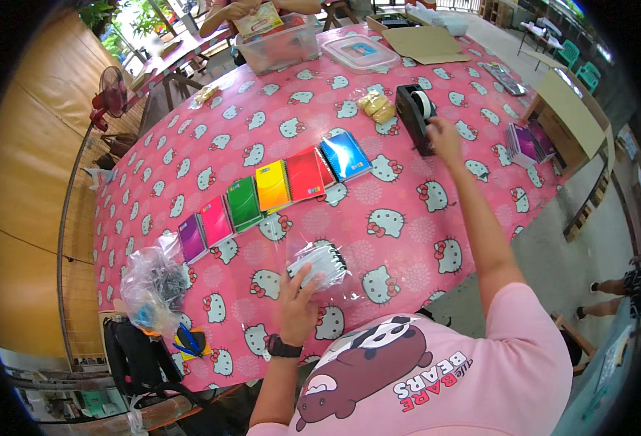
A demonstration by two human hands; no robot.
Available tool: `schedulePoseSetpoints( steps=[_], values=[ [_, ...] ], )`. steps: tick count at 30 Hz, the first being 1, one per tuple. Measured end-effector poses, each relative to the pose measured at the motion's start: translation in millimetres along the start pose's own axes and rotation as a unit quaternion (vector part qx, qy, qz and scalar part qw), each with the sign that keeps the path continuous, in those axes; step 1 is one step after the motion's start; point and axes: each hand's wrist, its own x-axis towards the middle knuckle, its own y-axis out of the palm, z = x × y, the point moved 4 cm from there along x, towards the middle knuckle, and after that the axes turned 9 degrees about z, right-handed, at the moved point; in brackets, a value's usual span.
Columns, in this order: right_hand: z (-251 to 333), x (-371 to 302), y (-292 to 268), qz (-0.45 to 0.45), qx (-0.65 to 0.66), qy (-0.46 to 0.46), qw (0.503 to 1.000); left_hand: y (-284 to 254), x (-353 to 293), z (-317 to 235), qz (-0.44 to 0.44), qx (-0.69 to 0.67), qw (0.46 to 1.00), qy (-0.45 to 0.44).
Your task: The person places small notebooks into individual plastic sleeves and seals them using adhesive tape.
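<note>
A small spiral notebook (324,263) with a pale face up lies in clear plastic wrap near the table's front edge. My left hand (297,309) rests its spread fingers on the notebook's near left edge. Farther right, my right hand (445,139) is closed at the near side of a black tape dispenser (410,109), fingers pinched at the tape end; the strip itself is hard to make out. The dispenser's tape roll (423,104) is white. Across the middle runs a slanting row of spiral notebooks: purple (191,238), pink (216,220), green (243,202), yellow (272,184), red (309,173) and blue (345,155).
Clear plastic bags (153,280) and a blue-handled tool (189,340) lie at the left. Tan rolls (376,107) sit beside the dispenser. Purple notebooks (527,145) stand by a cardboard box (567,120) at right. Another person's hands (244,9) work over a clear bin (280,51).
</note>
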Motion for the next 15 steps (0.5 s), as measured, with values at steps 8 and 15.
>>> schedulePoseSetpoints(
  steps=[8,15],
  values=[
    [-115,44,4,0.109,0.077,0.258,0.957,-2,5,-1,-0.012,-0.014,1.000,0.020],
    [-67,-17,-20,0.067,0.070,0.131,0.987,-3,2,0,-0.030,-0.008,0.999,0.014]
  ],
)
